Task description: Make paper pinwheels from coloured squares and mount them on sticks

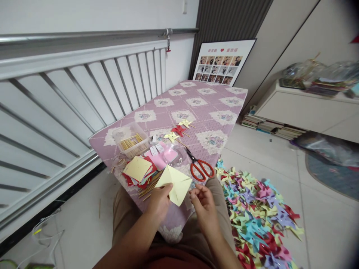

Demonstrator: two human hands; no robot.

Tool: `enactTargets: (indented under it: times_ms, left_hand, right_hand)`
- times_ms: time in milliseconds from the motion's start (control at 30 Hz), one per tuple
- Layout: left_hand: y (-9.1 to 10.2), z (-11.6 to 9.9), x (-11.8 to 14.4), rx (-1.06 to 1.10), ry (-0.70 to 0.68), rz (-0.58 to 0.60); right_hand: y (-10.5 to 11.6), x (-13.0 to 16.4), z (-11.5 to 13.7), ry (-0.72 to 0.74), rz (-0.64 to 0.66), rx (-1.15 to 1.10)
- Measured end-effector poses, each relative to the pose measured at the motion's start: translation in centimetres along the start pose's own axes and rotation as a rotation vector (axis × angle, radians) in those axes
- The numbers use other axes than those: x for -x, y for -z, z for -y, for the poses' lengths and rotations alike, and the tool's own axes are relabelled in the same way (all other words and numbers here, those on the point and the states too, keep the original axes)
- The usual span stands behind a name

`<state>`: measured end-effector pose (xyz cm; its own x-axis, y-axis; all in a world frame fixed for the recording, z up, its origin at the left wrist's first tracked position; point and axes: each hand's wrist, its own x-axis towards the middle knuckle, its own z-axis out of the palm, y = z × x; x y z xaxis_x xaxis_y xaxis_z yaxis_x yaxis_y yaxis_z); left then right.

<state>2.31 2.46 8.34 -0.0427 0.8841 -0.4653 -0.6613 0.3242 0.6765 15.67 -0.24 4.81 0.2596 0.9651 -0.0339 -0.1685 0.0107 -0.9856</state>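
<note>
My left hand (160,200) grips a pale yellow paper square (176,184) by its left edge, thumb on top. Slits run in from the square's corners toward its middle. Just off the right corner is my right hand (204,201), its fingers curled and thumb against the fingertips; whatever may be pinched there is too small to make out. Beyond the paper sits a clear round dish (176,156) with small shiny pieces. Red-handled scissors (201,169) lie to its right. A stack of paper squares (138,170), yellow on top, and loose thin sticks (150,186) are left of my hands.
A clear plastic box (131,140) of sticks stands on the flowered tablecloth (193,101). Three finished pinwheels, including a red one (178,130), lie farther back. Many colourful paper pinwheels (255,216) are heaped on the floor at right. A white railing (84,89) borders the left side.
</note>
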Motion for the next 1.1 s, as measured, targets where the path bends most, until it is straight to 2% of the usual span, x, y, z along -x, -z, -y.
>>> enactTargets:
  times_ms: [100, 200, 367, 800, 1000, 1100]
  left_hand:
    - [0.3, -0.5, -0.3, 0.015, 0.036, 0.037]
    - [0.5, -0.5, -0.4, 0.018, 0.06, 0.09]
    - [0.6, -0.7, 0.0, 0.001, 0.09, 0.13]
    - [0.3, -0.5, 0.7, -0.075, 0.055, 0.138]
    - [0.2, -0.1, 0.8, -0.13, -0.014, 0.158]
    - [0.4, 0.3, 0.7, -0.179, -0.028, 0.118]
  right_hand:
    - [1.2, 0.5, -0.6, 0.164, 0.115, 0.205]
    - [1.4, 1.1, -0.3, 0.295, 0.267, 0.391]
    - [0.8, 1.2, 0.9, 0.389, 0.395, 0.517]
    - [1.3, 1.1, 0.9, 0.382, 0.418, 0.597]
    - [0.6, 1.2, 2.1, 0.244, 0.379, 0.494]
    - [0.1, 1.1, 2.4, 0.185, 0.351, 0.435]
